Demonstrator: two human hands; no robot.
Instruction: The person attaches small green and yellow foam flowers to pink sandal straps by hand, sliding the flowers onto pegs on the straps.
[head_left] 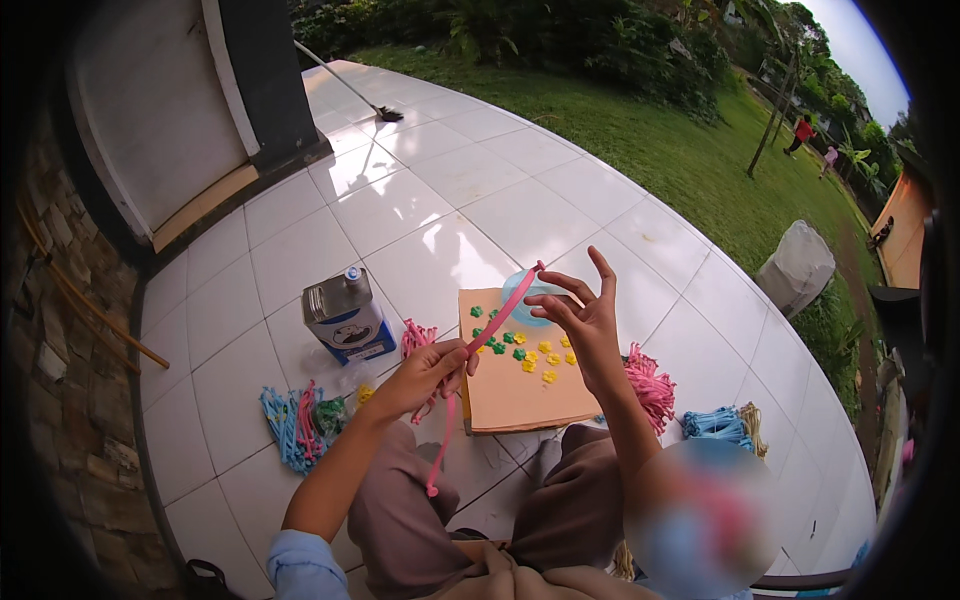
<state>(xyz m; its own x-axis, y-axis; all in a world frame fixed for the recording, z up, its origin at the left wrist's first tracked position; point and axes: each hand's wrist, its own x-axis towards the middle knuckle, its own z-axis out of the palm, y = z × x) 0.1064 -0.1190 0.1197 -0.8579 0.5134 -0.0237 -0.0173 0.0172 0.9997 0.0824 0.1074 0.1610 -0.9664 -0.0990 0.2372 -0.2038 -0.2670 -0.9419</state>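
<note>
The left hand (pixel 437 377) is holding a pink strap (pixel 500 318), and its fingers are closing around the middle part of it. The strap is rising in a slant above a cardboard box (pixel 530 405), and its other part is hanging below the hand, ending in a small knob near the knee. The right hand (pixel 582 312) is standing wide, with spread fingers, just beside the upper knob; I cannot tell whether a fingertip is touching it. On the box, green flower pieces (pixel 497 349) and yellow flower pieces (pixel 549 377) are lying scattered, and a pale blue bowl (pixel 521 311) is sitting near the far edge. To the left, a blue and white tin (pixel 350 330) is standing on the tiled floor (pixel 255 350), and blue straps (pixel 283 430) are lying nearer to the person. To the right, a pink bundle (pixel 650 388) and a blue bundle (pixel 715 427) are resting on the tiles.
</note>
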